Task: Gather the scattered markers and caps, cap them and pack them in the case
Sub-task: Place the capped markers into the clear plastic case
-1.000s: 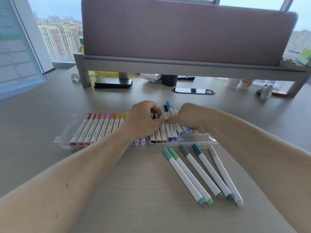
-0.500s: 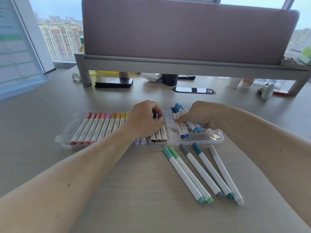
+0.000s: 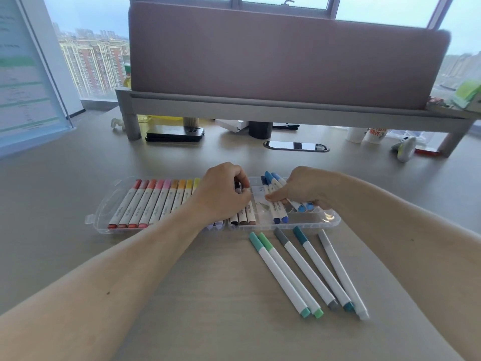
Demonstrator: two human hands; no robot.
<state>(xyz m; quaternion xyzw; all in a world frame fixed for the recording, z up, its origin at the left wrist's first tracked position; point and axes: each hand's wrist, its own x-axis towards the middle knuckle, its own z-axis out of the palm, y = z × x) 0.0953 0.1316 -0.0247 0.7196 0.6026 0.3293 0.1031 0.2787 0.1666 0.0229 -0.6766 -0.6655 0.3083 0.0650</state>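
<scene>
Right now everything turns on the blue markers [image 3: 277, 210] in the right half of the clear case [image 3: 335, 220]. The right hand [image 3: 304, 188] grasps them as a loose fan, fingers [image 3: 272, 198] curled across their barrels. They sit slanted, with caps toward the far left and tails toward the near right. The outer ones are more skewed than the two nearest the middle.

The left hand [image 3: 221, 194] is over the middle of the case. Its fingers are clenched down on the dark markers [image 3: 246, 216], which lie far-to-near like the warm-coloured row [image 3: 156, 204] in the left half. Between the dark markers and the blue fan is a strip of bare case floor, directly left of the right fingers. My reading is that the fan must swing until it is parallel with the packed rows, then slide left into that strip.

Five capped markers [image 3: 307, 269] are on the worktop [image 3: 221, 295] just in front of the case, not yet packed. Their long axes run from far left to near right, with the long coloured caps aimed at the case. They lie closer to the right hand than to the left.
</scene>
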